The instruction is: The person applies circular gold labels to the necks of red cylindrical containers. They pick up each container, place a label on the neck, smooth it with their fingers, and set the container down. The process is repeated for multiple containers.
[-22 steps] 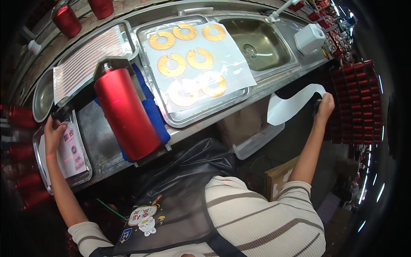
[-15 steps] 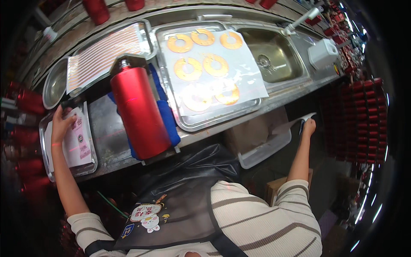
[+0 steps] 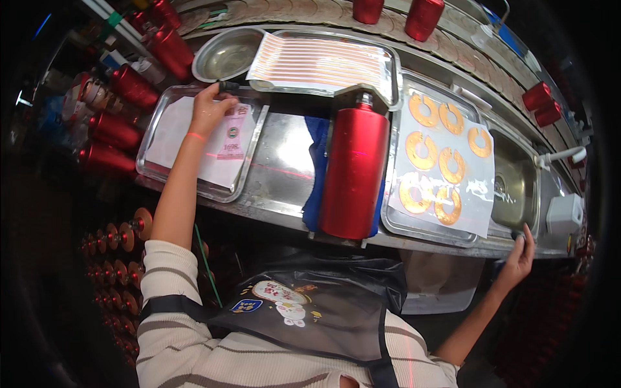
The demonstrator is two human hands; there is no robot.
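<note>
My left hand [image 3: 210, 111] reaches over a metal tray [image 3: 260, 126] at the left, above a stack of white sheets [image 3: 228, 158] with pink print. Its thumb and forefinger are apart, and a black cover shows at one fingertip. My right hand [image 3: 519, 258] is by the counter's front edge near the sink, fingers apart and holding nothing visible; a dark cover shows at a fingertip here too. Between the hands, a shiny red bottle-shaped cylinder [image 3: 356, 168] lies in a metal holder over a blue cloth [image 3: 315, 194].
A tray [image 3: 469, 240] at the right bears a white sheet with several gold C-shaped pieces [image 3: 422, 150]. Behind, another tray [image 3: 396, 71] holds a striped sheet [image 3: 317, 61] beside a metal bowl [image 3: 229, 52]. There is a sink [image 3: 517, 200]; red bottles [image 3: 424, 19] stand around.
The view has swung left. My right hand has let go of the pale strip it held over the bin and come up to the counter edge. My left hand stays over the printed sheets.
</note>
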